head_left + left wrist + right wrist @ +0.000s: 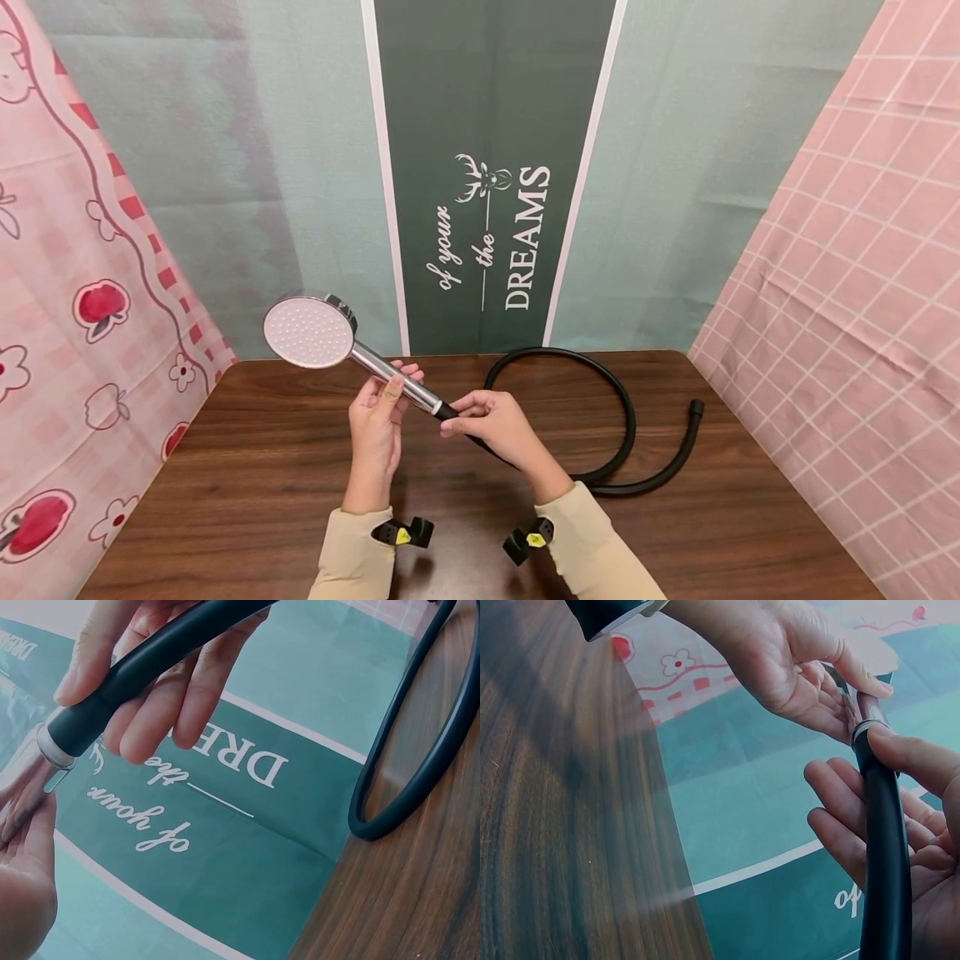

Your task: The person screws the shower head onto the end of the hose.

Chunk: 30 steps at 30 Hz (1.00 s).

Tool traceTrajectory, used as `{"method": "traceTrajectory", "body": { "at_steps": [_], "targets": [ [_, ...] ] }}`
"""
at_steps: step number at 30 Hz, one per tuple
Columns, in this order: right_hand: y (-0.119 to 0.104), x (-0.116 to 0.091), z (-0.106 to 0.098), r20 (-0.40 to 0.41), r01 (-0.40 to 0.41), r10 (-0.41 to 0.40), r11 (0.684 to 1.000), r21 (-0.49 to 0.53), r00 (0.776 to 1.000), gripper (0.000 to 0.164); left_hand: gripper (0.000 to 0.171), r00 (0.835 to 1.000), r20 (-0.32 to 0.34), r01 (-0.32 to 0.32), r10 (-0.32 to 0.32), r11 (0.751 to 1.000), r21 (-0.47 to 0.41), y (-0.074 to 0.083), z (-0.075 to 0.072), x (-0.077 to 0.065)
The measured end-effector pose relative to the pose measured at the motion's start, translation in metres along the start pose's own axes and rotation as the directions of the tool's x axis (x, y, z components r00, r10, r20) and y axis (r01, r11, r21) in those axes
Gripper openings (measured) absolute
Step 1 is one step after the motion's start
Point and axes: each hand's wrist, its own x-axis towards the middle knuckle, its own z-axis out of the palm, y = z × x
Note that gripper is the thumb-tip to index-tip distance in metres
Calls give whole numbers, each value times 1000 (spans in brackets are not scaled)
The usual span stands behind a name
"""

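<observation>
A chrome shower head (309, 333) with a round white spray face is held up over the table, tilted to the upper left. My left hand (377, 425) grips its handle (372, 361), thumb on top. At the handle's lower end, my right hand (498, 425) pinches the black connector (81, 727) of a black shower hose (632, 417) between thumb and fingers. In the left wrist view the connector meets a pale ring at the handle's end; how tightly it is joined cannot be told. The right wrist view shows the hose (887, 862) running down past the right palm.
The hose loops over the wooden table (247, 467) on the right, its free end (697, 407) near the back right. A green printed curtain (487, 83) hangs behind the table. Patterned pink cloths hang at left (45, 350) and right (847, 292).
</observation>
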Motion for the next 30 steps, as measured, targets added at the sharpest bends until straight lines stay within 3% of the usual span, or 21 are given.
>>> {"method": "traceTrajectory", "body": {
  "at_steps": [30],
  "targets": [
    [4,1,-2,55,61,-61,998,-2,997,26,13,1000,25,-8,8,1000,-6,-2,-1,1]
  ]
}}
